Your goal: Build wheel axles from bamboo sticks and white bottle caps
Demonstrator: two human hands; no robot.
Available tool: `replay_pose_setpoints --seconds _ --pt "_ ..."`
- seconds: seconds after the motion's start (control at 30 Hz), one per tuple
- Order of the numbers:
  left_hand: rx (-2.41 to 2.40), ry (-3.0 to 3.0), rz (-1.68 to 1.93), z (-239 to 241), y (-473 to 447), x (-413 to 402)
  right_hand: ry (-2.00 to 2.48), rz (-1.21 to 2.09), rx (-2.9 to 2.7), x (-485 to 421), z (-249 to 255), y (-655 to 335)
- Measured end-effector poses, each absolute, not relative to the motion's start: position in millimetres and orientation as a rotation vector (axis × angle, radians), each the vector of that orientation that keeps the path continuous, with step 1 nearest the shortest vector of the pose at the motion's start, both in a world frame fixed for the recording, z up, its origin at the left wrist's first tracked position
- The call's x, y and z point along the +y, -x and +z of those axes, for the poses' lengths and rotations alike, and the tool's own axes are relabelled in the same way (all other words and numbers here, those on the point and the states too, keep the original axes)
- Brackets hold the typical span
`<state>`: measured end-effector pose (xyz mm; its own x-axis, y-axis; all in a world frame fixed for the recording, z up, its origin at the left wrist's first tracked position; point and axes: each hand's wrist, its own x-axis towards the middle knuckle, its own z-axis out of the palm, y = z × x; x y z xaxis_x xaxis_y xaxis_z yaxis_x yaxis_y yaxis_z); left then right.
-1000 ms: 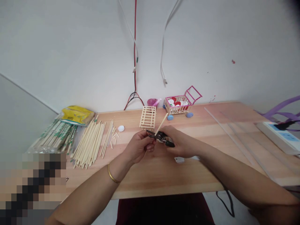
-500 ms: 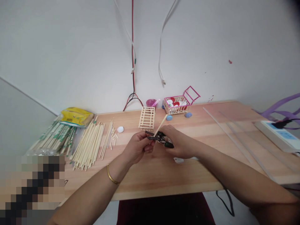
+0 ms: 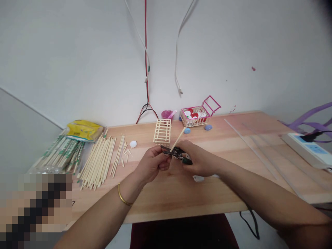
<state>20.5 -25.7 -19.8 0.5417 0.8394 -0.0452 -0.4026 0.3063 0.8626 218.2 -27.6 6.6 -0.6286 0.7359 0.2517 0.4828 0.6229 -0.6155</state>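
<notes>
My right hand [image 3: 194, 157] is wrapped round the dark handles of cutting pliers [image 3: 177, 152]. A thin pale wooden stick [image 3: 177, 139] lies across the jaws and slants up to the right. With closed fingers, my left hand [image 3: 154, 162] pinches the stick's lower end beside the jaws; that end is mostly hidden. Just beyond my hands stands a small frame of wooden sticks [image 3: 162, 131]. Short cut pieces [image 3: 127, 158] lie left of my left hand, near a small white lump [image 3: 133, 144].
Loose chopsticks [image 3: 97, 162] and wrapped ones [image 3: 57, 152] lie at the left under a yellow packet [image 3: 84, 130]. By the wall stand a pink bowl [image 3: 167, 114] and a miniature cart [image 3: 197, 116]. Clear strips [image 3: 250, 148] and a power strip [image 3: 308, 150] are on the right.
The pliers' jaws look slightly closer together on the stick. My hands stay almost in place, and the view has shifted a little.
</notes>
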Motion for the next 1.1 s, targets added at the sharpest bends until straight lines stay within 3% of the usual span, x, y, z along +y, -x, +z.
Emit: replay_pose_setpoints --seconds 1.1 --pt "0.502 -0.938 0.876 -18.5 -20.6 -27.4 0.963 0.578 -2.377 -26.2 5.0 -217.7"
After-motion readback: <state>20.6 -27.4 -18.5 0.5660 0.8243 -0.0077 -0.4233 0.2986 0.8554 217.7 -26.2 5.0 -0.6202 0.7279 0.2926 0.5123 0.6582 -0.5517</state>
